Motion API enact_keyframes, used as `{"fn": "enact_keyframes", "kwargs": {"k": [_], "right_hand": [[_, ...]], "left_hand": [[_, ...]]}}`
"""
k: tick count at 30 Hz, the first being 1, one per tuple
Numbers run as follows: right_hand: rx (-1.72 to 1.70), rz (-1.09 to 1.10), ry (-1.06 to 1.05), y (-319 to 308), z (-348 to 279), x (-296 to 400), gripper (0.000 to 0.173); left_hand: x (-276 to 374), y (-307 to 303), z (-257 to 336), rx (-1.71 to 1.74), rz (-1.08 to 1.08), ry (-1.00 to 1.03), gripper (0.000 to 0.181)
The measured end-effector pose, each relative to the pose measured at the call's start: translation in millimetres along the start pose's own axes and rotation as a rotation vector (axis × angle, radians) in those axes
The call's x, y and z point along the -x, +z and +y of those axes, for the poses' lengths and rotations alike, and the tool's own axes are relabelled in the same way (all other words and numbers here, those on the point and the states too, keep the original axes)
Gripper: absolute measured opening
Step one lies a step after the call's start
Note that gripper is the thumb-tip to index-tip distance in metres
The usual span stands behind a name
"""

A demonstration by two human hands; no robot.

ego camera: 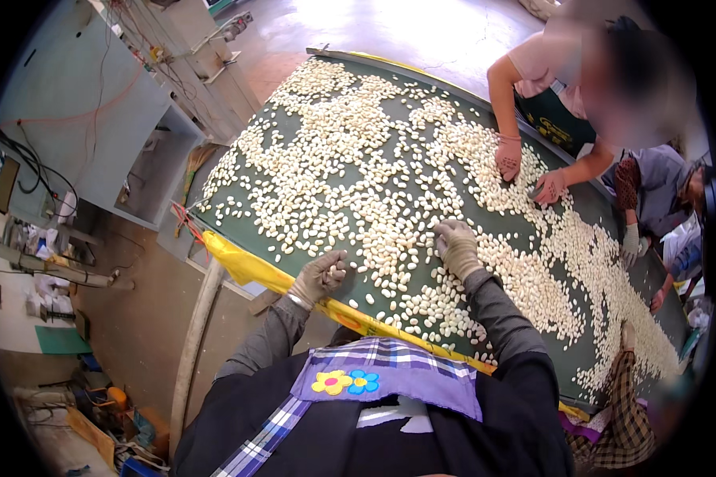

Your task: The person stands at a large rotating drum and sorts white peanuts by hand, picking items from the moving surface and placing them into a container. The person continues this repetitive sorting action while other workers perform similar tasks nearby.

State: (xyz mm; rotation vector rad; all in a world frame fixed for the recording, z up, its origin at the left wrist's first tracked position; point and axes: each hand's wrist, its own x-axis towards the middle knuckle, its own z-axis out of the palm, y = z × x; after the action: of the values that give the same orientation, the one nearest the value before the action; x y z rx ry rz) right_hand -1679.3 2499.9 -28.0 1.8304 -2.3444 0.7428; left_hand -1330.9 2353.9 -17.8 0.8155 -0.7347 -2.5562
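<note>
Many pale white cocoons or large beans (346,113) lie spread over a dark green conveyor belt (238,229); I cannot tell which they are. My left hand (317,278), in a greyish glove, is curled just inside the belt's near edge, with a few pale pieces showing at its fingers. In a similar glove, my right hand (458,247) reaches farther over the belt, its bent fingers down among the pieces. Whether it grips any of them is hidden.
Yellow sheeting (247,262) lines the belt's near edge. Across the belt, a co-worker's gloved hands (508,156) touch the pieces; more workers' hands are at the right. At the left stand a grey metal cabinet (71,101), a broom (196,167) and a curved pole (194,352).
</note>
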Motion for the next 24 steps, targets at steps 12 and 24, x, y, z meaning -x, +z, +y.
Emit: {"fn": "enact_keyframes", "kwargs": {"k": [12,24], "right_hand": [[-0.129,-0.157,0.122,102.2,-61.4,-312.7,0.019],[0.379,-0.702,0.122,118.0,-111.0,-388.1,0.035]], "left_hand": [[-5.2,-19.7,3.0,0.166,-0.028,-0.048,0.025],[-9.5,-3.8,25.4,-0.351,-0.079,0.092,0.034]]}}
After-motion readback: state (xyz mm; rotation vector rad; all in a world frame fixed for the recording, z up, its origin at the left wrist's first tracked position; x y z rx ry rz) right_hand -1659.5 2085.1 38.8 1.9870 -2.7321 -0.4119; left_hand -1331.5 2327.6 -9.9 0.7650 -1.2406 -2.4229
